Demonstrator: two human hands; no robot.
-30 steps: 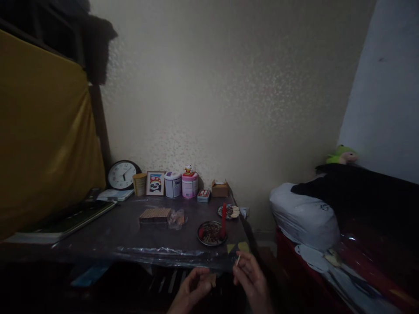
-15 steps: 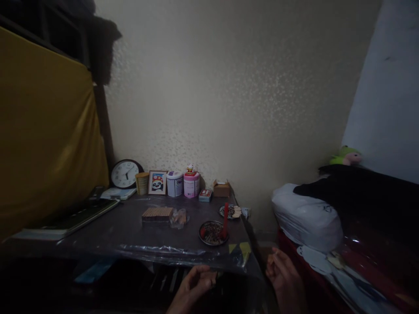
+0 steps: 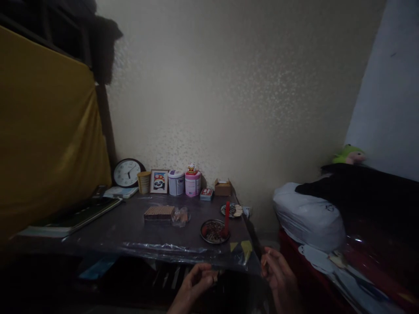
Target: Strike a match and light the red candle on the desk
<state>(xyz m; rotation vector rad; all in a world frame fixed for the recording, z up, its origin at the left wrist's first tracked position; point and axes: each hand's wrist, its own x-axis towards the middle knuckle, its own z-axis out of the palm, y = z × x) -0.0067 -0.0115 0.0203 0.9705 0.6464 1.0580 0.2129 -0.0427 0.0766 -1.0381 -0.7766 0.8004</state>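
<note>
Beside glossy plastic sheeting (image 3: 157,250), our left hand (image 3: 197,281) pinches a small piece (image 3: 215,278); we cannot tell whether our curled right hand (image 3: 279,271) grips anything.

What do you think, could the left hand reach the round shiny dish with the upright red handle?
Probably yes: nothing stands between the left hand and the dish, near the front of the grey plastic-covered table.
</note>
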